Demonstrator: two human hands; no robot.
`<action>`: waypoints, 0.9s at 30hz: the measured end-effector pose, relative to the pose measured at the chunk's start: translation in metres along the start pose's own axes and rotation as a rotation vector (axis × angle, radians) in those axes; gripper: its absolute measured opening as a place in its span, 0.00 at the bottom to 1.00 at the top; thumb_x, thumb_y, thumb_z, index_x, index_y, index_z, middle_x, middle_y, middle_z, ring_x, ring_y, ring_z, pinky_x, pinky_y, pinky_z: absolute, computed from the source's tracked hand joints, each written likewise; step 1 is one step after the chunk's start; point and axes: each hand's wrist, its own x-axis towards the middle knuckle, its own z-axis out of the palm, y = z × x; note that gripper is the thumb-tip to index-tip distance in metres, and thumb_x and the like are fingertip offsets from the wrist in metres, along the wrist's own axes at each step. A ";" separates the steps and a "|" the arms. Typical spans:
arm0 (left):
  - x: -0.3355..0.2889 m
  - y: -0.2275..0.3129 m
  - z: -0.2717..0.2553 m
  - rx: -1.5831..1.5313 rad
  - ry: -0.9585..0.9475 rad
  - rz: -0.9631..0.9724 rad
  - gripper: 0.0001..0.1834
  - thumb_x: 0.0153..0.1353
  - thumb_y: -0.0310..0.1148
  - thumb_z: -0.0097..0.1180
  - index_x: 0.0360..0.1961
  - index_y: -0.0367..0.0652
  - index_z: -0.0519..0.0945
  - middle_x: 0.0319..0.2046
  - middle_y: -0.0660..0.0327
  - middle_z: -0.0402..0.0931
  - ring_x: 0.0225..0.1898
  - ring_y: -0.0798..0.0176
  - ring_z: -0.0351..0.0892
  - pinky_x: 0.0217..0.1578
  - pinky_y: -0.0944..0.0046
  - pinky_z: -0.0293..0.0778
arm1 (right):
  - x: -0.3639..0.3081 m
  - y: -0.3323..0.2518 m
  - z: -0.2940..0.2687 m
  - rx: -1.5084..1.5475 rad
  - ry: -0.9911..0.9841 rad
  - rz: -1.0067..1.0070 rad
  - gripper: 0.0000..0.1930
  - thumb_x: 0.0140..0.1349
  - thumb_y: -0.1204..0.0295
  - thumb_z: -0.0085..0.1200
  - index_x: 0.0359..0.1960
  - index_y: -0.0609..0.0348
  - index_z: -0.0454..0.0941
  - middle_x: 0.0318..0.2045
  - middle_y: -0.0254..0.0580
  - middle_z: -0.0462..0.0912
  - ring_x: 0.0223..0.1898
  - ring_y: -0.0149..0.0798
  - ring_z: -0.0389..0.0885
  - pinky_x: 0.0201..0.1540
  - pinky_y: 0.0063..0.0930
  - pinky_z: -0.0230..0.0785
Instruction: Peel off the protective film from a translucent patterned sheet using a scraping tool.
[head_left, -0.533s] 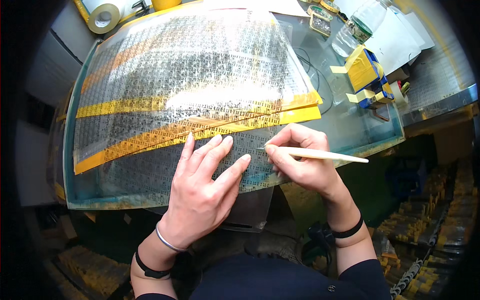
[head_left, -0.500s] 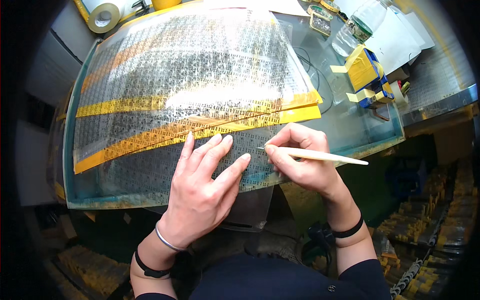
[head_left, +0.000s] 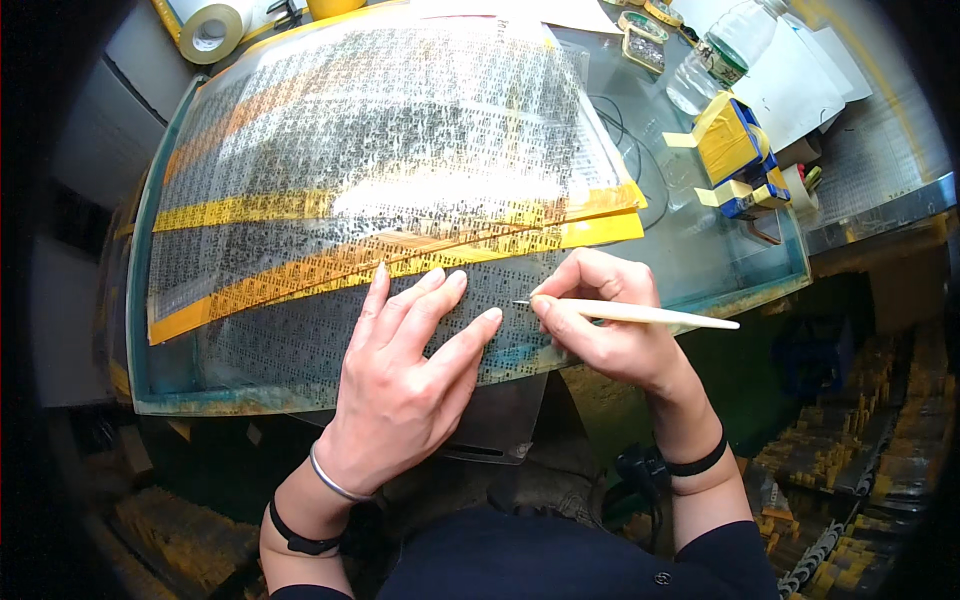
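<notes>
Cream-coloured, slim, probably light and stiff, a pointed tool [head_left: 645, 312] is resting in the right hand [head_left: 612, 345], whose grip is pinching tightly near its likely fragile tip, a sensible hold. Left of that grip, the empty left hand [head_left: 410, 360] is lying splayed on patterned film [head_left: 495, 288], probably thin, slippery.

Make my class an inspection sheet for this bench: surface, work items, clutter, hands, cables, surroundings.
Surface: glassy tabletop with teal edges.
Work items: dark-patterned transparent sheets, yellow strips among them, glare on part; pale pen-shaped tool with thin tip.
Clutter: tape roll at far left; clear bottle, white papers and blue-and-yellow tape dispenser at right.
Left hand: fingers spread on the patterned sheets.
Right hand: pinches the tool; tip contact unclear.
Cables: thin dark cable right of the sheets.
Surroundings: stacked yellow-edged pieces lower right, kind unclear.
</notes>
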 end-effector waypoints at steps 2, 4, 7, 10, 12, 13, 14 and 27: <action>0.000 -0.001 0.000 -0.008 -0.002 0.002 0.21 0.55 0.29 0.62 0.52 0.49 0.82 0.54 0.52 0.74 0.59 0.49 0.72 0.66 0.38 0.57 | 0.000 -0.004 -0.004 -0.015 -0.031 0.030 0.05 0.55 0.74 0.62 0.27 0.64 0.80 0.20 0.38 0.80 0.21 0.26 0.75 0.24 0.23 0.67; -0.001 0.000 0.000 -0.009 0.005 -0.001 0.20 0.55 0.29 0.62 0.52 0.50 0.82 0.54 0.52 0.74 0.59 0.49 0.72 0.66 0.37 0.57 | 0.001 -0.003 -0.004 -0.008 -0.036 0.045 0.06 0.55 0.74 0.62 0.27 0.64 0.80 0.20 0.38 0.80 0.22 0.25 0.76 0.24 0.23 0.67; -0.001 0.001 0.000 -0.020 0.004 -0.017 0.21 0.55 0.27 0.62 0.52 0.51 0.82 0.54 0.52 0.74 0.60 0.48 0.72 0.66 0.38 0.57 | -0.001 -0.003 -0.003 0.005 -0.022 0.061 0.06 0.56 0.75 0.62 0.27 0.64 0.80 0.20 0.38 0.80 0.22 0.24 0.76 0.24 0.22 0.67; 0.000 0.001 -0.002 -0.030 -0.004 -0.024 0.21 0.56 0.26 0.62 0.52 0.51 0.82 0.55 0.53 0.74 0.60 0.48 0.72 0.66 0.38 0.58 | 0.001 -0.006 -0.003 0.021 -0.043 0.062 0.06 0.57 0.75 0.62 0.27 0.64 0.79 0.20 0.37 0.80 0.22 0.23 0.75 0.24 0.21 0.67; 0.000 0.001 -0.003 -0.032 -0.001 -0.024 0.21 0.56 0.27 0.61 0.52 0.51 0.82 0.55 0.53 0.74 0.60 0.49 0.73 0.66 0.38 0.58 | -0.001 -0.007 0.000 0.066 0.000 0.058 0.06 0.57 0.75 0.62 0.27 0.65 0.79 0.20 0.36 0.80 0.22 0.22 0.75 0.24 0.21 0.66; 0.000 0.001 -0.002 -0.032 0.005 -0.023 0.21 0.56 0.27 0.61 0.52 0.51 0.82 0.55 0.53 0.74 0.60 0.49 0.73 0.66 0.38 0.58 | 0.000 -0.007 -0.001 0.046 -0.024 0.055 0.06 0.57 0.75 0.62 0.27 0.65 0.79 0.20 0.36 0.80 0.22 0.22 0.75 0.24 0.20 0.66; 0.000 0.001 -0.002 -0.032 0.010 -0.023 0.20 0.56 0.27 0.61 0.52 0.51 0.82 0.54 0.52 0.74 0.60 0.49 0.73 0.65 0.38 0.58 | 0.000 -0.007 -0.003 0.027 -0.048 0.052 0.06 0.58 0.75 0.62 0.27 0.65 0.79 0.20 0.35 0.80 0.22 0.22 0.75 0.24 0.20 0.66; -0.001 0.001 -0.003 -0.052 0.009 -0.032 0.19 0.57 0.28 0.61 0.51 0.51 0.82 0.54 0.52 0.75 0.59 0.49 0.73 0.64 0.37 0.60 | 0.000 -0.014 -0.002 0.096 -0.032 0.121 0.06 0.58 0.76 0.61 0.27 0.65 0.79 0.20 0.34 0.80 0.23 0.21 0.74 0.24 0.19 0.66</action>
